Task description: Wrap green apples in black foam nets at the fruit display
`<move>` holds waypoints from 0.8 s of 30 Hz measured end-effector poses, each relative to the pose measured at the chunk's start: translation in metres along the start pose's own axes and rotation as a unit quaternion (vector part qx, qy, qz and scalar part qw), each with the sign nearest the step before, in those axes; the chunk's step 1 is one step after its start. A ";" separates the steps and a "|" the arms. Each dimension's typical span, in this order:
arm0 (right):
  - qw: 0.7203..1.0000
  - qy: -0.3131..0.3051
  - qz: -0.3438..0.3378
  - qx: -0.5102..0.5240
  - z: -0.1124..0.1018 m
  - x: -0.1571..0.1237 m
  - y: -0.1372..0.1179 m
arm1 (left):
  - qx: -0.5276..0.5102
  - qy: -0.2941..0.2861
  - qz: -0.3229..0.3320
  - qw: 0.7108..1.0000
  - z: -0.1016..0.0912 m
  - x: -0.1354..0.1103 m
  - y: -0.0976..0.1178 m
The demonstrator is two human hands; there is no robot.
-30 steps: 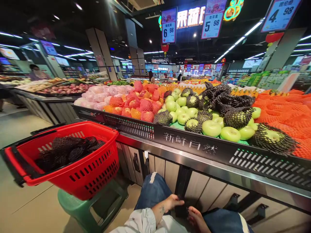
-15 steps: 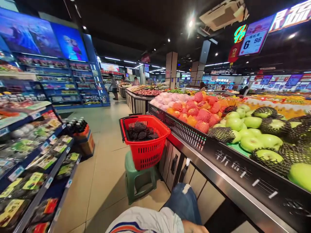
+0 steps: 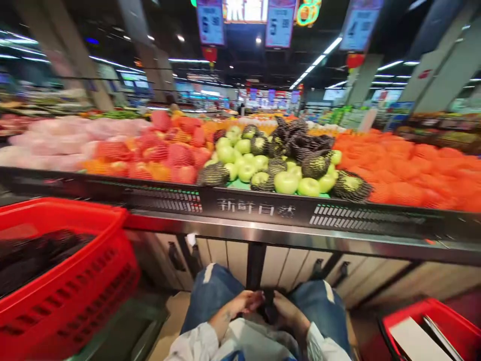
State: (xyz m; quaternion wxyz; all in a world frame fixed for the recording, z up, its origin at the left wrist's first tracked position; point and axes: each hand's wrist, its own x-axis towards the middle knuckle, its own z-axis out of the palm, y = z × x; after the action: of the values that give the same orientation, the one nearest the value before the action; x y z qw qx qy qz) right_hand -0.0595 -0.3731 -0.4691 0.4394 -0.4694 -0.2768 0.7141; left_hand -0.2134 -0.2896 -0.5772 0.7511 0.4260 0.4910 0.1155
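Observation:
I sit facing a fruit display stand (image 3: 263,208). My left hand (image 3: 242,304) and my right hand (image 3: 286,311) rest together between my knees, fingers curled around a small dark thing (image 3: 267,303) that I cannot make out. On the stand lie green apples (image 3: 286,182), several of them in black foam nets (image 3: 300,145). A red basket (image 3: 71,281) at my left holds a pile of black foam nets (image 3: 33,253).
Red and orange netted fruit (image 3: 165,155) lies left of the apples, orange netted fruit (image 3: 413,170) to the right, pink wrapped fruit (image 3: 56,140) at far left. A second red basket (image 3: 432,331) with a white card is at my lower right. Price signs (image 3: 280,22) hang overhead.
The view swung left down the aisle, then back to face the stand. Both hands are again in view between my knees, and a second red basket shows at lower right.

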 end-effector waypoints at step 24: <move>0.583 0.516 -0.159 -0.607 0.045 -0.031 -0.352 | 0.013 0.037 -0.040 0.998 -0.004 0.012 -0.004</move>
State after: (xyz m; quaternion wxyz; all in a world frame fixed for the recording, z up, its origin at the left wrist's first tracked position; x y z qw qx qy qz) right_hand 0.0341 -0.2380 -0.1532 0.2272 -0.8649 -0.4432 -0.0635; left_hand -0.2124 -0.2826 -0.5880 0.7309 0.4109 0.5367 0.0944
